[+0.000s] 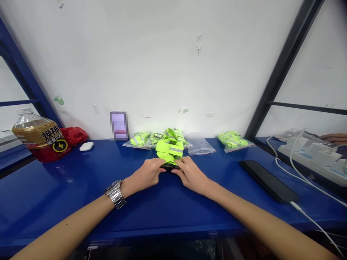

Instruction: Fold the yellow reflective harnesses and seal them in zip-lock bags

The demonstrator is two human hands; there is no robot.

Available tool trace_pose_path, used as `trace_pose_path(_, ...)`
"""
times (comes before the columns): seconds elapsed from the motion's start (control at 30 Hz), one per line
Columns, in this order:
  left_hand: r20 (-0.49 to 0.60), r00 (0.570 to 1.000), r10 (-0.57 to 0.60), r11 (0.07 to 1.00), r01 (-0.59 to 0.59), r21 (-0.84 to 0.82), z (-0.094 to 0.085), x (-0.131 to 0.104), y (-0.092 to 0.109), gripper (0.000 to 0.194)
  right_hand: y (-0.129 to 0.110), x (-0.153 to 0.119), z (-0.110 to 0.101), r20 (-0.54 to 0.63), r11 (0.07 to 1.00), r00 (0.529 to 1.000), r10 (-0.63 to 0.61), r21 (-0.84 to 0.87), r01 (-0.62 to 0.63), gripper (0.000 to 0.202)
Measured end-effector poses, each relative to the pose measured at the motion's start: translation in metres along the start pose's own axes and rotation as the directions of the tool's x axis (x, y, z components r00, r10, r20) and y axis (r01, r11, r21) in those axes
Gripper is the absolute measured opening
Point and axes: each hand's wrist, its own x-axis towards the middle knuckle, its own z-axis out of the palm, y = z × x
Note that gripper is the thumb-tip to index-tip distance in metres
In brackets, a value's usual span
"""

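A black plastic buckle [170,167] lies between my two hands just above the blue table. My left hand [148,172] pinches its left end with thumb and fingers. On the other end, my right hand [192,174] is closed in a matching pinch. Whether the buckle's halves are joined cannot be made out, as fingers cover both ends. From the buckle a neon yellow strap [166,147] with grey reflective stripes runs back in loops. Behind it, more neon yellow straps in clear bags [139,139] rest near the wall.
A flat clear bag [201,146] and another bagged neon bundle [231,140] lie right of the straps. At right are a black phone [268,180] with a white cable and a power strip [321,153]. A drink bottle [40,135], white case [86,146] and upright phone [119,125] stand left.
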Motion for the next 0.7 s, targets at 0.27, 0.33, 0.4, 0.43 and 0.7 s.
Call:
trace_pose_path(0.27,0.081,0.967,-0.243,0.962,0.251,-0.104,-0.010,0.006,0.008,0.016,-0.006,0.002,0.002,0.000,0.991,0.996,0.092,0.100,-0.092,0.007)
trace_pose_path(0.33,0.089,0.969,-0.229,0.959,0.241,-0.150,-0.011,0.004,0.007,0.016,-0.008,0.001,0.003,-0.022,0.989,0.997,0.069,0.135,-0.065,0.006)
trace_pose_path(0.4,0.063,0.978,-0.198,0.964,0.206,-0.171,-0.011,0.001,0.006,0.017,-0.009,0.001,0.003,-0.021,0.985,0.998,0.061,0.163,-0.057,0.008)
trace_pose_path(0.43,0.053,0.981,-0.185,0.967,0.191,-0.169,-0.011,-0.001,0.005,0.018,-0.008,0.002,0.002,-0.019,0.983,0.998,0.067,0.171,-0.063,0.009)
trace_pose_path(0.7,0.044,0.979,-0.201,0.960,0.206,-0.189,-0.008,-0.004,0.003,0.036,-0.004,0.008,0.000,0.020,0.930,0.975,0.221,0.297,-0.217,0.012)
